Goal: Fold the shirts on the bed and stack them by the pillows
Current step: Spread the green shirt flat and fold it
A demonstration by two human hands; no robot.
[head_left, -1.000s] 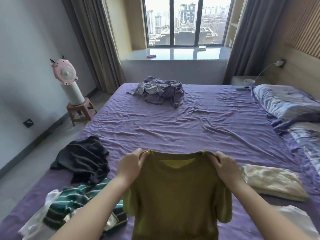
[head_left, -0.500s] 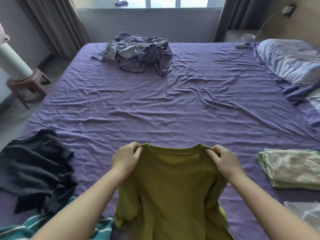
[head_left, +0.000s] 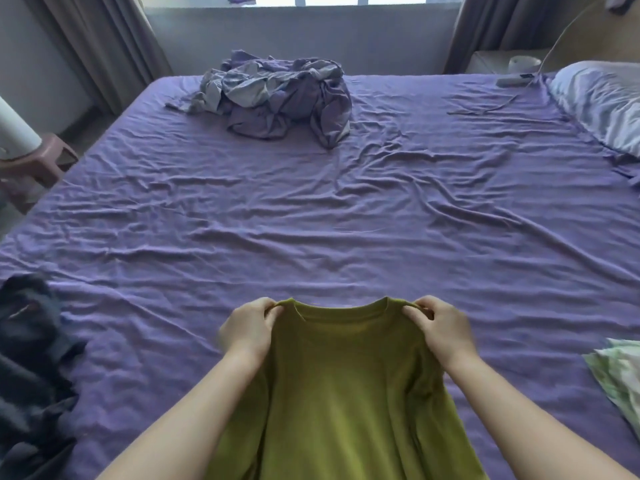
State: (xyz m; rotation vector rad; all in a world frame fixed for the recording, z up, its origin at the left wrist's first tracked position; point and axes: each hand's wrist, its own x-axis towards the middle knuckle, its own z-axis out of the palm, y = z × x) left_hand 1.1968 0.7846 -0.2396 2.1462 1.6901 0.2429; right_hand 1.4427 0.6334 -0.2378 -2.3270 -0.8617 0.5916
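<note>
An olive-green T-shirt [head_left: 343, 386] hangs spread out in front of me over the near part of the purple bed [head_left: 311, 216]. My left hand [head_left: 250, 327] pinches its left shoulder beside the collar. My right hand [head_left: 441, 329] pinches the right shoulder. The collar faces away from me and the shirt's lower part runs out of the frame. A folded pale green patterned shirt [head_left: 620, 379] lies on the sheet at the right edge. A pillow [head_left: 602, 98] sits at the far right.
A crumpled grey-purple garment heap [head_left: 277, 95] lies at the far side of the bed. A dark garment [head_left: 31, 368] is bunched at the left edge. A pink stool [head_left: 31, 168] with a white cylinder stands left of the bed. A nightstand [head_left: 502, 60] stands far right.
My head has tilted down and closer to the bed, so the window and striped shirt dropped out of view. Both hands keep hold of the green shirt's shoulders, carried slightly forward.
</note>
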